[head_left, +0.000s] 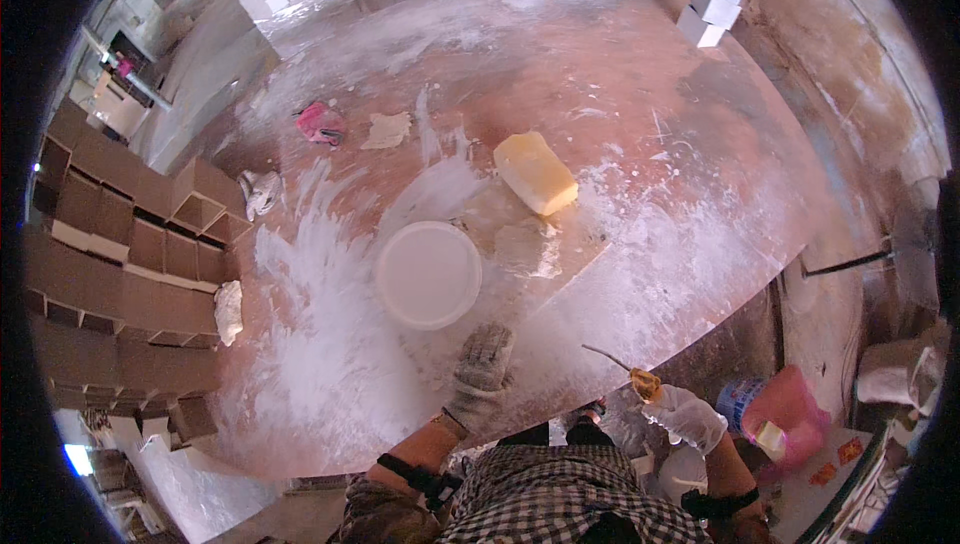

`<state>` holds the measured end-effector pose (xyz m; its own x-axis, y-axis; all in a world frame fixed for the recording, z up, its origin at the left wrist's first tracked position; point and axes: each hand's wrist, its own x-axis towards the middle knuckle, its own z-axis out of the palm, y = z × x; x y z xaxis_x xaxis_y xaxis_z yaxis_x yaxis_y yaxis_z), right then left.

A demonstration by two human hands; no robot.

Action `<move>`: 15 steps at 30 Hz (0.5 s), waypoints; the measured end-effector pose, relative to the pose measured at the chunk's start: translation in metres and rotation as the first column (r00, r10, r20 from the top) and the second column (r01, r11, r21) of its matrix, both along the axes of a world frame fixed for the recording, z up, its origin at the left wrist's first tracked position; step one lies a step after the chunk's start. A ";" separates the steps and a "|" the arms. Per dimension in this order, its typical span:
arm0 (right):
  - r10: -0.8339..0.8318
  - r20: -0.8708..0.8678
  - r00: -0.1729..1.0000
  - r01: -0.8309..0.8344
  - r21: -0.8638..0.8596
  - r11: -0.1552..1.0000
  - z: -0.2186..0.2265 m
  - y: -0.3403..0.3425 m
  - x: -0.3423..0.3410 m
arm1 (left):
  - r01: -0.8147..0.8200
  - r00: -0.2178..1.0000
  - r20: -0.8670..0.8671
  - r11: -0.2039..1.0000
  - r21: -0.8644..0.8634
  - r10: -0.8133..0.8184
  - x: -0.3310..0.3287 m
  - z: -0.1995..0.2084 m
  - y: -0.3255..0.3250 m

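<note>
My left hand (483, 376), in a greyish knit glove dusted white, lies palm-down with fingers extended near the table's front edge. Just beyond its fingertips stands a round white tub or lid (428, 276); the fingers look close to its rim. My right hand (690, 420), in a white glove, is off the table edge at the right, closed around a tool with an amber-brown handle (645, 384) and a thin, bent metal rod. Its exact kind is unclear. A yellow sponge-like block (536, 176) rests farther back, on or beside a flat board (570, 279).
White powder coats much of the reddish table (740, 164). A pink bundle (320, 123) and a pale scrap (387, 130) lie far left. Cardboard boxes (110, 289) line the left. White boxes (715, 4) stack far right. A blue-and-white bucket (738, 399) and pink bag (795, 404) stand by my right hand.
</note>
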<state>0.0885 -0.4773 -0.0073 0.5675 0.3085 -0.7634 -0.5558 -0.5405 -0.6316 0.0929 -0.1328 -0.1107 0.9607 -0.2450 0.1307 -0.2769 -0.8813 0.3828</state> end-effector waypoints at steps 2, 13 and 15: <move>-0.001 0.179 0.984 -0.008 0.049 0.999 -0.018 -0.004 -0.004 | 0.029 0.999 -0.026 0.999 -0.023 -0.030 -0.001 0.002 0.002; 0.001 0.556 0.831 0.172 -0.259 0.950 0.054 0.048 0.160 | -0.277 0.957 0.076 0.960 -0.036 0.279 -0.021 -0.009 0.062; 0.060 0.594 0.803 0.064 -0.185 0.981 0.058 0.069 0.198 | -0.352 0.930 0.103 0.936 -0.022 0.353 -0.024 -0.004 0.082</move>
<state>0.2867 -0.4083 0.0512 0.9280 0.1938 -0.3183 -0.1062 -0.6812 -0.7243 0.0684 -0.0506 -0.1145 0.9663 0.1074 0.2340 0.0132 -0.9284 0.3713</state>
